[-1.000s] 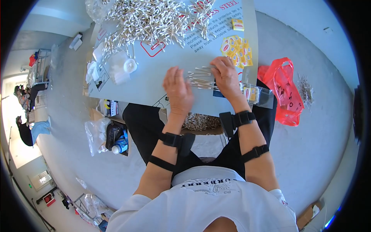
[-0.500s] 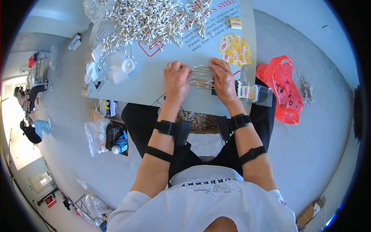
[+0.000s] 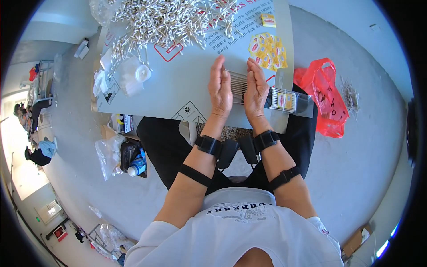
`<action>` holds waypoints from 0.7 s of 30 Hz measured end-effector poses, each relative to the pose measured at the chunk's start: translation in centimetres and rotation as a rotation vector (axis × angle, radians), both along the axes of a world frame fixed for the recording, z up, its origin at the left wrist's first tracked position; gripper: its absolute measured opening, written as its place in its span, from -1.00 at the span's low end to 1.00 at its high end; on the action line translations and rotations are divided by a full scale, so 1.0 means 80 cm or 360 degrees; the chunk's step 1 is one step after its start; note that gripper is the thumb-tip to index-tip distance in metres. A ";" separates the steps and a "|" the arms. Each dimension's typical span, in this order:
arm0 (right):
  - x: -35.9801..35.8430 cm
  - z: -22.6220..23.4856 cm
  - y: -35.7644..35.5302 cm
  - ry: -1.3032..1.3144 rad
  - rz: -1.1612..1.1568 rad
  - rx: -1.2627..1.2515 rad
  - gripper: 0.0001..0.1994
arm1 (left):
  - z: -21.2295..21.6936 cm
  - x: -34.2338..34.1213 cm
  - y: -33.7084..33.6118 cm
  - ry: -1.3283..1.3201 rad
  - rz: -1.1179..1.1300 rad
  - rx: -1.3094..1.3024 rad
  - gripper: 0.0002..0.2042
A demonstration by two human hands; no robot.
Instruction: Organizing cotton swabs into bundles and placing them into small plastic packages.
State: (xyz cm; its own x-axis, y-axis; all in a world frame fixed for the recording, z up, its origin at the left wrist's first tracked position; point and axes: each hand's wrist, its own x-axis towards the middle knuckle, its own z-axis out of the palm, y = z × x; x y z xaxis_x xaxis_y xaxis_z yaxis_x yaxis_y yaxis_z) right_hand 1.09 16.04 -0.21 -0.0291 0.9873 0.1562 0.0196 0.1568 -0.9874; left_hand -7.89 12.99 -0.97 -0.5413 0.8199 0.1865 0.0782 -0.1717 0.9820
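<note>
A row of cotton swabs (image 3: 237,83) lies crosswise on the table between my two palms, their ends at my hands. My left hand (image 3: 220,89) stands on edge at the left ends, fingers stretched out and together. On the other side my right hand (image 3: 255,91) faces it the same way, its fingers straight. Just right of my right hand lies a clear packet (image 3: 298,103) of cotton swabs with a yellow label (image 3: 283,99). My hands partly hide the swabs' tips.
A big heap of loose cotton swabs (image 3: 167,26) covers the table's (image 3: 178,84) far left. Yellow labels (image 3: 268,52) and a small yellow stack (image 3: 268,20) are at far right. Clear plastic with a round white lid (image 3: 143,73) sits left. A red bag (image 3: 330,100) is beyond the right edge.
My left hand has moved right, and both hands have gone from curled to straight fingers, palms facing. The swabs between them now lie more evenly in line.
</note>
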 end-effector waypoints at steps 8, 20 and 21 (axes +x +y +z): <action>0.046 -0.005 0.013 0.0678 0.0172 -0.0335 -0.71 | 0.035 -0.045 -0.035 0.0831 -0.0425 -0.0228 -0.27; 0.023 -0.003 -0.016 0.0433 -0.0087 -0.0143 -0.67 | 0.015 -0.016 -0.004 0.0434 -0.0226 -0.0089 -0.40; 0.022 -0.004 -0.016 0.0433 -0.0085 -0.0144 -0.67 | 0.013 -0.012 -0.003 0.0439 -0.0200 -0.0125 -0.48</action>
